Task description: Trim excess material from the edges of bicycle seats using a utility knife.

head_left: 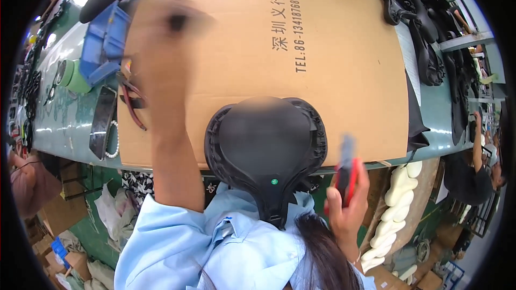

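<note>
A wide black bicycle saddle (pixel 266 182) lies in front of me, its nose toward my body and its broad end over the table edge. Its middle is smooth, dark and blurred, and a small green sticker marks the narrow part. My left hand (pixel 169 21) is stretched far out over the cardboard, smeared by motion. A dark spot shows at its fingers, too blurred to name. To the right of the saddle, my right hand (pixel 348 201) is closed around red-and-black-handled pliers (pixel 346 174), grey head upward, touching nothing else that I can make out.
Flattened cardboard (pixel 355 86) covers the table. Along its left lie a blue bin (pixel 99 48), red-handled pliers (pixel 131 104), a phone (pixel 103 121) and green tape (pixel 75 78). Black saddles (pixel 424 27) crowd the far right; cream saddle-shaped pieces (pixel 395 209) are stacked below the table. Other people are at both sides.
</note>
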`<state>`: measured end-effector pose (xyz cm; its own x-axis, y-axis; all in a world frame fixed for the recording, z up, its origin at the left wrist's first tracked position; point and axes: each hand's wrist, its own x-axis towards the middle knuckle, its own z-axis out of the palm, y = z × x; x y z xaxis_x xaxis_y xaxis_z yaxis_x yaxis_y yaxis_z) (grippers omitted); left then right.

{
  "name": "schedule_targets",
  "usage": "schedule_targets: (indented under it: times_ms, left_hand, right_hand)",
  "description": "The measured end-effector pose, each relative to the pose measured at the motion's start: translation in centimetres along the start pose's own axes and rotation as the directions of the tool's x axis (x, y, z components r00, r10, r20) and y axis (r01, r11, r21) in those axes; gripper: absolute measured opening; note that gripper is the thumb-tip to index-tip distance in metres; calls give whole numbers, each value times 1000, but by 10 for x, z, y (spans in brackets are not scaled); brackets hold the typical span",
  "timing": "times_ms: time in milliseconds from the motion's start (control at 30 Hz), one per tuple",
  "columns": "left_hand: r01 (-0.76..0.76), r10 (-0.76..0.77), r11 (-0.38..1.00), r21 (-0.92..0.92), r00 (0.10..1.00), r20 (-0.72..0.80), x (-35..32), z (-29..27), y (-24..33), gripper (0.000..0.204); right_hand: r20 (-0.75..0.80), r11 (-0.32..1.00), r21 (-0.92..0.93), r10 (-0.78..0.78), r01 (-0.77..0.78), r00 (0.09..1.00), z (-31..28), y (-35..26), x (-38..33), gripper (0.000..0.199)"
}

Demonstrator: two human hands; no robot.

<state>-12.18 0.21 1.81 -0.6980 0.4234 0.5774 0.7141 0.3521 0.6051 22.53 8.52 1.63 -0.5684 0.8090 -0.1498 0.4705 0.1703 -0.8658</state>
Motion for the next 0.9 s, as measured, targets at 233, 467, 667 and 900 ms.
schedule_targets:
  times_ms: [233,467,667,900]
  left_hand:
    - [283,7,940,-193,547,837,-20,4,42,55]
    - [790,-442,236,-566,606,661,103,63,-47,39]
    - [678,-476,706,-203,667,574,180,146,-83,39]
    - [30,-22,985,-170,999,47,241,316,28,38]
  right_hand:
    - [33,916,379,-157,133,987,38,-13,108,68]
    - [-416,771,545,-93,330,904,-13,-33,162,45]
    - [-198,796,605,162,-9,967,5,14,125,40]
    - [-239,835,550,135,19,962,17,34,116,38]
